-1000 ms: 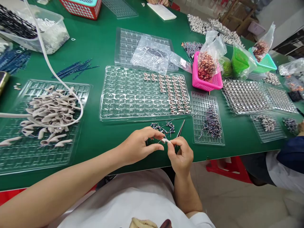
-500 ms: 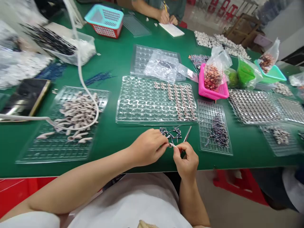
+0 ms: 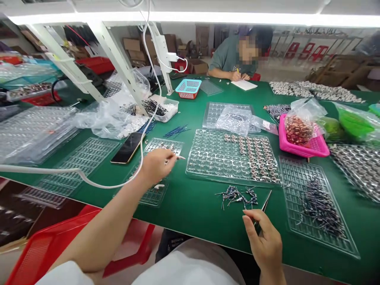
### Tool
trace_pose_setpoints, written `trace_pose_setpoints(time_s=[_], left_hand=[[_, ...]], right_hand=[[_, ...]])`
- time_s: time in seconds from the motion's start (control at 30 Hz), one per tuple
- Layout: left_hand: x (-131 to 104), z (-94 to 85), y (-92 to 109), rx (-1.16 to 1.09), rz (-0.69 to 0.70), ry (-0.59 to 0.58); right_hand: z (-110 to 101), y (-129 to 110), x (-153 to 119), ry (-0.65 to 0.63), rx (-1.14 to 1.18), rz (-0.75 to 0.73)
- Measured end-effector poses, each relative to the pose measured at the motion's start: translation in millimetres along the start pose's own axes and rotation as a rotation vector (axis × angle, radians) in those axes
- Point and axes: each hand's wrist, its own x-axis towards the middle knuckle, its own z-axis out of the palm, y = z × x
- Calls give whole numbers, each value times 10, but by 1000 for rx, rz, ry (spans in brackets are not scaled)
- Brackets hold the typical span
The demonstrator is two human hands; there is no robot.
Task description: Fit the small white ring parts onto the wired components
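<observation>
My left hand (image 3: pixel 158 166) pinches a small pale curved piece (image 3: pixel 180 157) above the left clear tray (image 3: pixel 154 198), where more such pieces lie partly hidden by the hand. My right hand (image 3: pixel 263 233) is near the table's front edge with tweezers (image 3: pixel 266 201) held in it, their tips pointing away from me. Just beyond it lies a loose pile of small dark-blue wired parts (image 3: pixel 237 196). The large clear tray (image 3: pixel 208 158) in the middle has pale pieces in its right-hand pockets and along part of its back row.
On the right are a tray of dark parts (image 3: pixel 322 206) and a pink basket (image 3: pixel 319 146). A phone (image 3: pixel 128 148) lies at the left. A white cable (image 3: pixel 103 185) loops across the left side. Across the table a person (image 3: pixel 228 59) writes on paper (image 3: pixel 244 84).
My left hand has moved left, away from my right hand, to the left tray with a pale piece in its fingers. The view has swung up and left.
</observation>
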Motion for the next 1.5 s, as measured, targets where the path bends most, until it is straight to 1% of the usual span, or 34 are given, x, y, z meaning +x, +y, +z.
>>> trace_pose_setpoints(time_s=[0.03, 0.1, 0.17, 0.23, 0.27, 0.33, 0.4, 0.47, 0.57, 0.67, 0.77, 0.83, 0.9, 1.0, 1.1, 1.23, 1.3, 1.4, 1.5], left_hand=[[35, -34, -186, 65, -98, 29], [98, -87, -505, 180, -281, 2], [149, -120, -731, 230, -341, -25], [196, -129, -855, 253, -343, -52], [226, -123, -881, 261, -333, -59], [310, -82, -865, 264, -285, -57], [442, -4, -763, 241, -209, -47], [620, 112, -581, 192, -107, -61], [945, 344, -193, 114, 51, -116], [1294, 621, 243, 59, 159, -172], [1620, 902, 625, 31, 176, -215], [1796, 1069, 819, 30, 149, -242], [1923, 1205, 955, 39, 106, -270], [2022, 1340, 1060, 62, 24, -308], [2045, 1402, 1094, 75, -57, -332], [2016, 1401, 1125, 53, -117, -314], [1988, 1368, 1154, 19, -116, -268], [1918, 1275, 1225, -53, -85, -169], [1744, 1134, 1332, -151, -33, -117]], right_hand=[[3, 0, 0, 3, 7, -8], [9, 1, 0, 6, 22, -23], [13, 0, 1, 4, 33, -35], [17, -7, 4, 0, 40, -40], [18, -13, 7, -2, 44, -40], [21, -27, 13, -8, 53, -30], [26, -40, 19, -19, 64, -19], [34, -45, 22, -27, 74, -15], [48, -40, 21, -31, 81, -17], [59, -30, 17, -34, 85, -20], [69, -23, 14, -37, 93, -21], [74, -20, 10, -34, 93, -15], [77, -22, 1, -31, 88, -6], [76, -35, -10, -38, 85, 9], [73, -47, -8, -31, 97, 14], [79, -42, -2, -18, 109, 4], [85, -36, -9, 0, 115, 6], [74, -38, -23, 79, 133, 26], [4, -42, -10, 160, 110, 80]])
